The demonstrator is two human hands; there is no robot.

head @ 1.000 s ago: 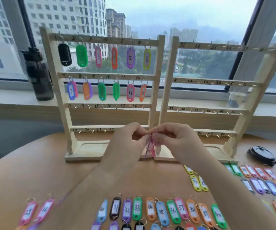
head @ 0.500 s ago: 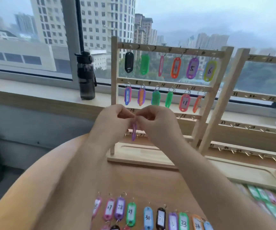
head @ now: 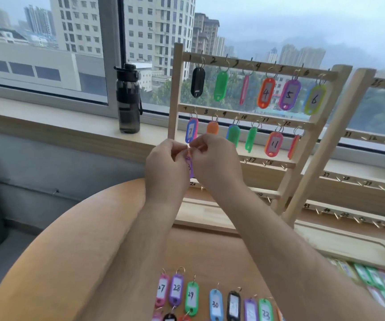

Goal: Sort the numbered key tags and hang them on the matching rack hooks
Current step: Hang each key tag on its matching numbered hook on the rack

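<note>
This is an upper-floor room in a city; whether it is an office or a home cannot be told. Beyond the grip on the purple tag [head: 189, 169], a wide window [head: 48, 72] looks out on tower blocks [head: 159, 31] and hazy hills, seen from high up. A pale sill [head: 48, 117] runs under it, and a dark water bottle [head: 129, 98] stands up and left of the grip. Below the grip lies a round wooden table [head: 71, 239]. Two numbered wooden racks [head: 300, 122] stand just behind and to the right, and rows of numbered key tags [head: 176, 289] lie nearer the person.
</note>
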